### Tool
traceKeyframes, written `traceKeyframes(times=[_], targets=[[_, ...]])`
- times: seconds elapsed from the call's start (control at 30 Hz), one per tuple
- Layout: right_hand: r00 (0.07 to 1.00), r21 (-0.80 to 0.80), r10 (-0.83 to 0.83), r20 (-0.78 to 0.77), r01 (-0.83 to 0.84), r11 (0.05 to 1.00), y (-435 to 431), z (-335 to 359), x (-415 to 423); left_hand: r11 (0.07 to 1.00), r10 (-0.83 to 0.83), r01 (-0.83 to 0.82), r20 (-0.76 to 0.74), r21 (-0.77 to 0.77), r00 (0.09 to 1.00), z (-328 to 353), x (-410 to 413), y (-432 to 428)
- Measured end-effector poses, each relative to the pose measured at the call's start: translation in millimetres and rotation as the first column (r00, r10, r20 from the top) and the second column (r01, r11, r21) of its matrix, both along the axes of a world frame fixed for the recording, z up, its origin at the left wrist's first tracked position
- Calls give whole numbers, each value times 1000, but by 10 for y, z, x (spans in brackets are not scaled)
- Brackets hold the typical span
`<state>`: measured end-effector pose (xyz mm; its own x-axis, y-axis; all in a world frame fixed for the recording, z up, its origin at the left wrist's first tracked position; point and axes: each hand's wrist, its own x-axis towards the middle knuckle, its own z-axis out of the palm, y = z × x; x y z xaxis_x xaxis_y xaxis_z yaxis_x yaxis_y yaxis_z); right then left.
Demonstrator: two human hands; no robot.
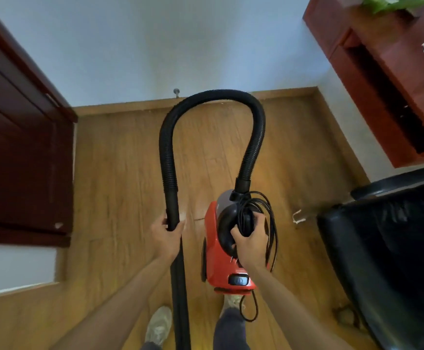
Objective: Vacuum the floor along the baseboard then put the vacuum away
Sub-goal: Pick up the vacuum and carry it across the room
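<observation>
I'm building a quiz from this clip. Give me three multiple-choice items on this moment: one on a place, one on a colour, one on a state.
1. Where is the black armchair?
A. to the person's right
B. to the person's left
C. against the far wall

2. What colour is the vacuum body?
A. blue
B. red
C. white

3. How is the power cord?
A. stretched to a socket
B. lying flat along the baseboard
C. bundled in loops at the carry handle

Answers:
1 A, it fills the lower right of the view.
2 B, the shell is red under the right hand.
3 C, the loops hang by that hand's grip, while the left hand holds the hose.
</observation>
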<state>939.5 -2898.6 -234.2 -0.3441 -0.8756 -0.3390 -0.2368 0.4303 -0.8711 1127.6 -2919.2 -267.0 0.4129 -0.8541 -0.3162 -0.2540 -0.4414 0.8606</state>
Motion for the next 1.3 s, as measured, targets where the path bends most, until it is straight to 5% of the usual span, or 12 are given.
traceKeyframes(times=[0.23,0.8,1.3], targets=[[990,84,141,24,-142,986,-330,-975,-308,985,112,-116,44,124,993,-806,-260,-109],[982,121,188,16,-189,975,-798,-3318,-471,914,46,-71,71,400,996,-3237,-423,-397],[997,114,48,-64,-41,993,-845,-4774,-720,890,-215,115,183,441,959,-5009,-370,-863]])
